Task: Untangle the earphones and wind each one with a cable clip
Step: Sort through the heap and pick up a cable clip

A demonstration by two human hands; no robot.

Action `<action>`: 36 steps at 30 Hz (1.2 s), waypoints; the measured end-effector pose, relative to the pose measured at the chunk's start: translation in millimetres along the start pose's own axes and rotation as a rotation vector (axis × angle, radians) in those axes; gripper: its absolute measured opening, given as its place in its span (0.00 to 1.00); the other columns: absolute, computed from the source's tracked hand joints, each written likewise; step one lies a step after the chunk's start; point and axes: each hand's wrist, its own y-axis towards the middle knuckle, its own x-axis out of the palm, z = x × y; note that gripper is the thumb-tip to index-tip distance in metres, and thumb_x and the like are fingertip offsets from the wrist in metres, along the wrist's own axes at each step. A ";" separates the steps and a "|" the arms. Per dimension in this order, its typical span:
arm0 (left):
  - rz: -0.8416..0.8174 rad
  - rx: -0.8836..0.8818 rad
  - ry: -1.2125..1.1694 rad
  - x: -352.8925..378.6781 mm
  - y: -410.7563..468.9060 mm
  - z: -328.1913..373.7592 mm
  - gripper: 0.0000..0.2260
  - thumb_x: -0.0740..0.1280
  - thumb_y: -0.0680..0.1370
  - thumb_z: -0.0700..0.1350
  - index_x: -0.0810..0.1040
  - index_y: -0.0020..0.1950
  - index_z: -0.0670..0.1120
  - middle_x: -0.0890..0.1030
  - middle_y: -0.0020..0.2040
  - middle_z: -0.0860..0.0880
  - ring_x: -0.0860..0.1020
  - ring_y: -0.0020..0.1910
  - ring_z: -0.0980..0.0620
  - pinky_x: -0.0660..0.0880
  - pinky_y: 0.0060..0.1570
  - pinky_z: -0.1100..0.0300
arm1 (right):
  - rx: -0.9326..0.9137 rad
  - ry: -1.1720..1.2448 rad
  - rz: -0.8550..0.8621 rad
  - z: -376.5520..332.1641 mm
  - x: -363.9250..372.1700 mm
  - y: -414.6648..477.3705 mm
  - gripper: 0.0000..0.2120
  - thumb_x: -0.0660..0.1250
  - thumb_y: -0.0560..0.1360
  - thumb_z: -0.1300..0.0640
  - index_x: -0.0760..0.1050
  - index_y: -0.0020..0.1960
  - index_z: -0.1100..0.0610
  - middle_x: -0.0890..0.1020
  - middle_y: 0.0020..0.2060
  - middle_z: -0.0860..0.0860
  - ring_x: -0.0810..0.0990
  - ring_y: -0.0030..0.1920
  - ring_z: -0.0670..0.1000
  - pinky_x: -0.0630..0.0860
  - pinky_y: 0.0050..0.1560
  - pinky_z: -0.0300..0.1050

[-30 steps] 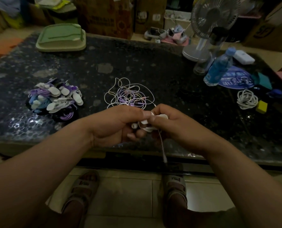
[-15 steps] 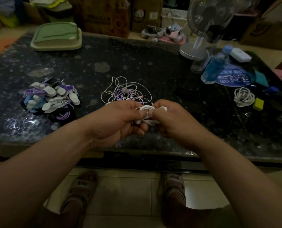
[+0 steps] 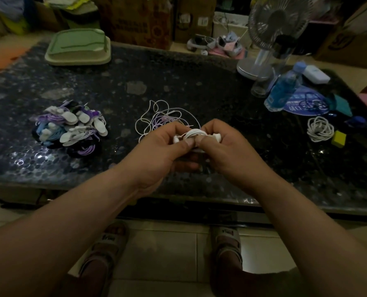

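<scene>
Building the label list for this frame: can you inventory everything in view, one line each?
table: one, dark speckled, spans the view
wound earphone: one, white, between both hands above the table
tangled earphones: one heap, white and purple, table centre, behind the hands
clipped earphones: one pile, count unclear, white, purple, blue, black, table left
lidded box: one, green, far left corner
fan: one, pale, far right
bottle: one, blue, right
coiled cable: one, white, right
block: one, yellow, beside the coiled cable
sandals: two, pale, on the feet below
left hand: pinches the wound earphone
right hand: pinches the wound earphone
</scene>
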 end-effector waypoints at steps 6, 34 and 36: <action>0.150 0.146 0.167 7.3 -0.6 -5.9 0.05 0.65 0.84 0.38 0.80 0.54 0.43 0.85 0.42 0.47 0.83 0.37 0.52 0.82 0.37 0.58 | -0.048 -0.121 0.106 -3.0 9.9 0.1 0.06 0.66 0.82 0.50 0.74 0.47 0.50 0.78 0.32 0.44 0.74 0.29 0.39 0.69 0.29 0.34; 0.280 0.175 0.160 8.9 11.4 -12.4 0.08 0.63 0.86 0.41 0.80 0.52 0.51 0.86 0.49 0.44 0.85 0.51 0.38 0.82 0.51 0.35 | -0.198 -0.393 0.230 4.0 31.0 13.0 0.06 0.63 0.82 0.49 0.72 0.57 0.48 0.77 0.49 0.42 0.77 0.47 0.40 0.72 0.41 0.35; 0.260 0.182 0.231 7.3 8.7 -11.7 0.09 0.62 0.85 0.41 0.80 0.53 0.51 0.86 0.49 0.44 0.84 0.51 0.38 0.82 0.51 0.34 | -0.196 -0.428 0.250 1.3 31.4 12.1 0.06 0.65 0.80 0.49 0.73 0.54 0.49 0.78 0.46 0.42 0.77 0.45 0.41 0.73 0.40 0.38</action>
